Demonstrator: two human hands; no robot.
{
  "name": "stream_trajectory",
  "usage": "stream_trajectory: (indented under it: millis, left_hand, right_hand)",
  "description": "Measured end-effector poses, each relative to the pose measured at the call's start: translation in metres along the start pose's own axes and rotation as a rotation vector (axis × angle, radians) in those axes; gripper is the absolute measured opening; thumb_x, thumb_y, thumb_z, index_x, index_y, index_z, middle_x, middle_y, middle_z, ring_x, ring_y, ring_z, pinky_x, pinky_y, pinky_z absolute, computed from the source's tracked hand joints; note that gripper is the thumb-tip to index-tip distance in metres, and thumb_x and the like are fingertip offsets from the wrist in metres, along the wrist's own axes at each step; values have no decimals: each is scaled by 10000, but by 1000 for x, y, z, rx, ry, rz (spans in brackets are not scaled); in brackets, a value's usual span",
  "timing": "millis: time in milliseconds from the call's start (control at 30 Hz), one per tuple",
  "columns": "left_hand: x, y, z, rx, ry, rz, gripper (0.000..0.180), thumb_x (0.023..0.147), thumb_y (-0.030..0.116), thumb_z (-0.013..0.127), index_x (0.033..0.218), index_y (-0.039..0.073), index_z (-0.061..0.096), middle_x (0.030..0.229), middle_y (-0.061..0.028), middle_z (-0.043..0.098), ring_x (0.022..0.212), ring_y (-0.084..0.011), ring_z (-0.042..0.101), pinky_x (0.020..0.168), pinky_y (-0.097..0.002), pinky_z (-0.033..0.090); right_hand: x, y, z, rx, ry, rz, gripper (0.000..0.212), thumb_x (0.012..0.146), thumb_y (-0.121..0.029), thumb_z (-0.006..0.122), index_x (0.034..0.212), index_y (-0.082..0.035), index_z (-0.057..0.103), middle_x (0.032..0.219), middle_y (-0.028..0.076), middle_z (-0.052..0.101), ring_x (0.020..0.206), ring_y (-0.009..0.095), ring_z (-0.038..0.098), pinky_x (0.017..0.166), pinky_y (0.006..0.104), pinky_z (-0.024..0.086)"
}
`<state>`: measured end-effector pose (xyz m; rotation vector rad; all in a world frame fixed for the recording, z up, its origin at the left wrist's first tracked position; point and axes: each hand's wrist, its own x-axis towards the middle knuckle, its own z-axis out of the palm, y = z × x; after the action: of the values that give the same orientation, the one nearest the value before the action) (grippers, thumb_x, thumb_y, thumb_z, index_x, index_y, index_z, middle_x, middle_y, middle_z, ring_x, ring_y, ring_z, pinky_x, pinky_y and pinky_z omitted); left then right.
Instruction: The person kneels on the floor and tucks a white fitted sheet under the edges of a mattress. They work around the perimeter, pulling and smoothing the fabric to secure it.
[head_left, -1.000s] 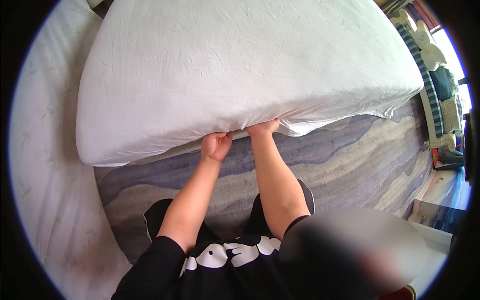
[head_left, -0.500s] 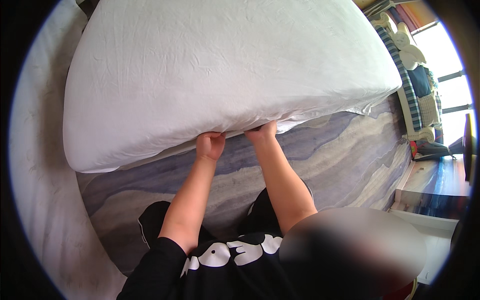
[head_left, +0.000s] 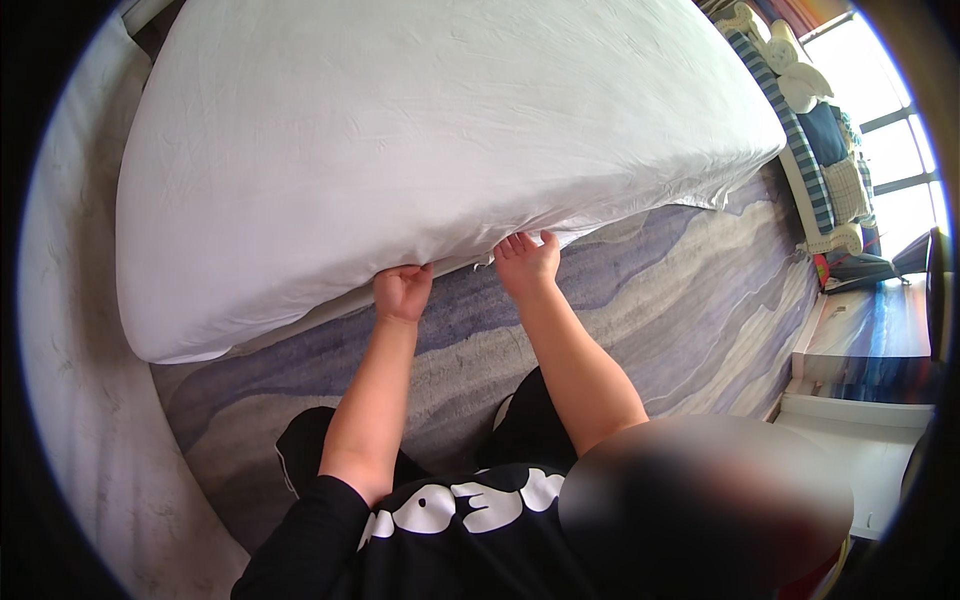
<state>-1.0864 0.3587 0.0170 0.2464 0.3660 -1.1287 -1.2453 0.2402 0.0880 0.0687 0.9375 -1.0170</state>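
Note:
A white fitted sheet (head_left: 430,130) covers the mattress in front of me, gathered and creased along its near lower edge. My left hand (head_left: 404,293) is at that edge, palm toward me, its fingers curled into the fabric. To its right, my right hand (head_left: 528,266) has the palm turned up, with the fingers stretched against the sheet's hem and the thumb apart. Part of the hem hangs loose beside the right hand. The fingertips of both hands are partly hidden by the sheet.
Patterned grey and purple carpet (head_left: 460,360) lies between the bed and my legs. A pale curtain or wall covering (head_left: 75,330) runs down the left. At the far right stands a sofa with striped trim and several cushions (head_left: 823,132), below a bright window (head_left: 885,110).
My right hand has come partly out from under the sheet edge, its fingers straightening. The left hand has shifted slightly left along the edge. The view has turned a little.

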Motion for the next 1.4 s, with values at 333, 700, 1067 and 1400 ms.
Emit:
stream_trajectory:
  millis: [333,700,1067,1400]
  left_hand:
    - [-8,-4,22,-106,-83,-25,245,904,132,556,1128,49,609,1079,-76,661,1051,-216,594,1038,-444,423]
    - [-13,-30,45,173,57,160,230,966,222,507,1121,79,597,1064,-22,643,1045,-177,594,972,-373,471]
    - [-31,-67,28,382,690,221,231,783,-16,457,1005,-28,521,1023,-127,598,952,-286,621,894,-436,533]
    - [16,-145,66,560,542,-56,332,828,-38,496,1154,12,537,1165,-104,572,1083,-233,561,989,-408,460]
  right_hand:
    - [31,-9,4,57,-218,81,597,927,-447,323,1359,-43,398,1362,115,449,1288,299,403,1098,454,301]
    - [49,-33,14,179,-348,134,501,901,-348,359,1282,-60,510,1330,119,509,1265,319,442,1077,496,337]
    - [79,-40,-2,547,-467,432,478,628,-191,429,1047,-72,626,1189,100,599,1179,314,489,1089,499,318]
    - [68,-52,6,486,-337,428,265,634,-210,413,827,-95,553,1100,107,599,1170,332,452,1102,525,268]
